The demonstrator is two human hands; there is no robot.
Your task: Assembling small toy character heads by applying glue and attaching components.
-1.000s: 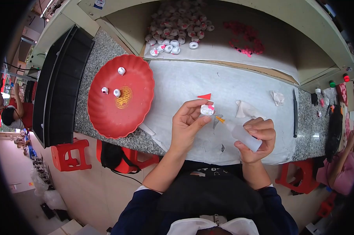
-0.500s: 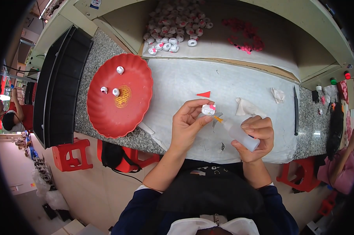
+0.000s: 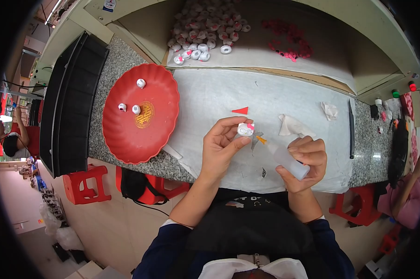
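Between the thumb and fingers of my left hand (image 3: pixel 220 149) is a small white cat-head figure (image 3: pixel 246 129) with a pink bow. My right hand (image 3: pixel 306 162) is wrapped round a translucent squeeze bottle (image 3: pixel 289 161), tilted so its orange nozzle tip (image 3: pixel 261 139) points at the figure, a small gap apart. Beyond my left hand, a red pointed cap (image 3: pixel 240 110) lies on the white paper sheet (image 3: pixel 205 93). To the left, a red scalloped plate (image 3: pixel 121 135) holds three small white pieces like the one in my hand.
A heap of white figures (image 3: pixel 203 28) and a cluster of pink bows (image 3: pixel 291 39) lie on the shelf at the back. Crumpled tissue (image 3: pixel 293 126) and a dark stick (image 3: pixel 351 130) are to the right. Black trays (image 3: pixel 73 102) stand left, with red stools (image 3: pixel 85 183) below.
The bottle's nozzle has drawn back slightly from the figure, toward the right. My left hand still holds the figure, now turned a little.
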